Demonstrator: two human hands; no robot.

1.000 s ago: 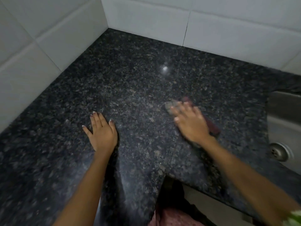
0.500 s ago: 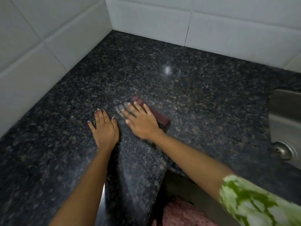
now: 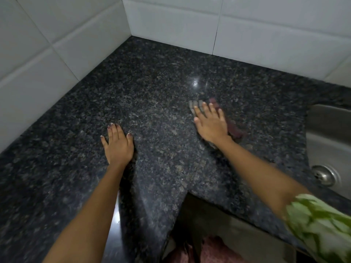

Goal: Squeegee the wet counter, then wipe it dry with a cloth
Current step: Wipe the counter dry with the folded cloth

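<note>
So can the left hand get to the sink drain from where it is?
Probably not without moving over. The left hand lies flat on the counter, far from the drain in the sink, and the right hand with its cloth lies between.

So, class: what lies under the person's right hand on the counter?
A folded cloth, maroon with a grey end, pressed flat on the granite counter by the right hand. Its middle is covered by the palm; only the edges show.

Left hand (image 3: 118,146) flat, fingers together; right hand (image 3: 211,124) flat, fingers spread.
</note>
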